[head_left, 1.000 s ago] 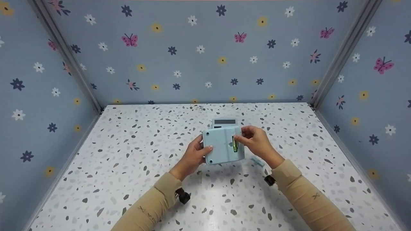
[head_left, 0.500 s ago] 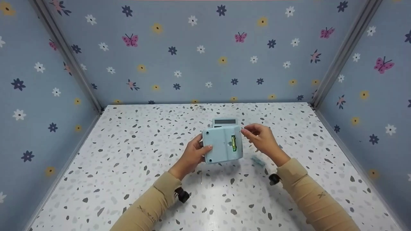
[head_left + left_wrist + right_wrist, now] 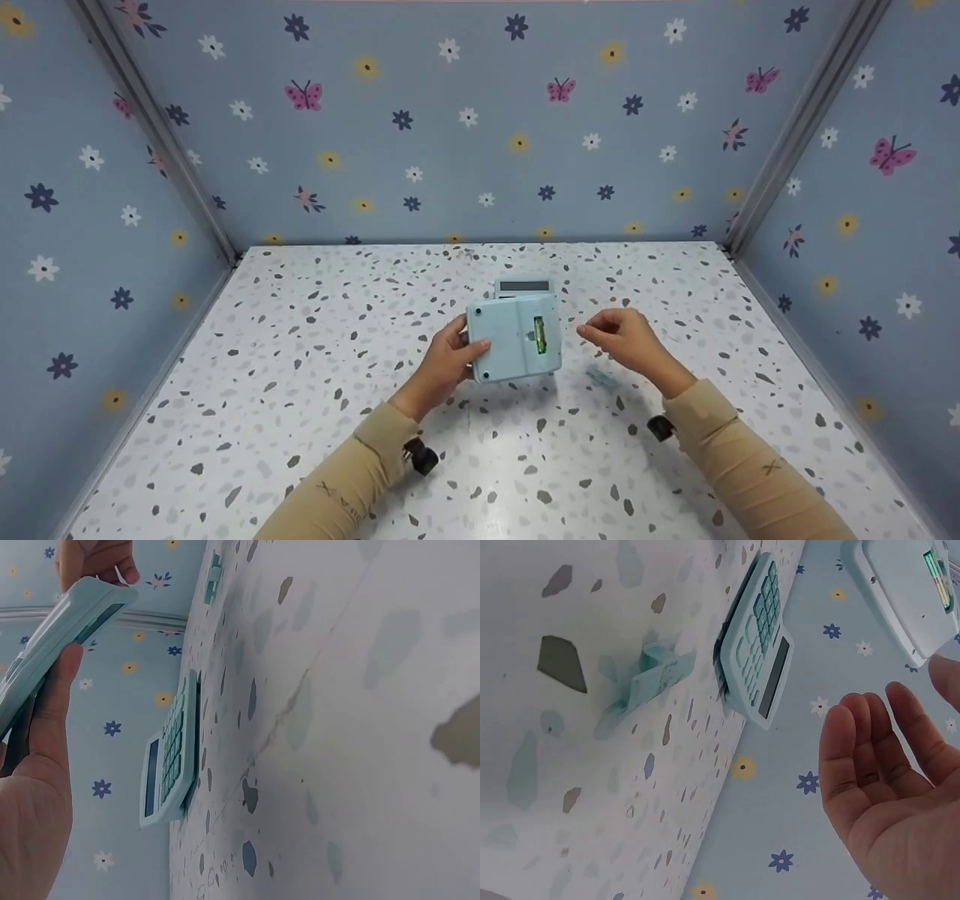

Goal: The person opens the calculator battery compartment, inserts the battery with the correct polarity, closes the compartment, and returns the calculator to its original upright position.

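My left hand [image 3: 441, 366] grips a light blue calculator [image 3: 501, 341] by its left edge, thumb across the back, and holds it above the table. Its back faces me, and a green-gold battery [image 3: 540, 335] sits in the uncovered slot near the right side. To the right, apart from the calculator, my right hand [image 3: 634, 341] hovers with loosely bent fingers and nothing visible in them. Below that hand, the small blue battery cover [image 3: 600, 376] lies on the table; the right wrist view shows this cover [image 3: 656, 682] closer.
A second light blue calculator [image 3: 524, 286] lies keys up on the speckled white table [image 3: 337, 315], partly hidden behind the held one in the head view. Its keys and display show in the left wrist view. Flowered blue panels [image 3: 480, 150] stand around the table's back and sides.
My right hand has let go of the battery area and drawn back to the right and slightly down. The battery stays in the slot. The held calculator has shifted slightly left.
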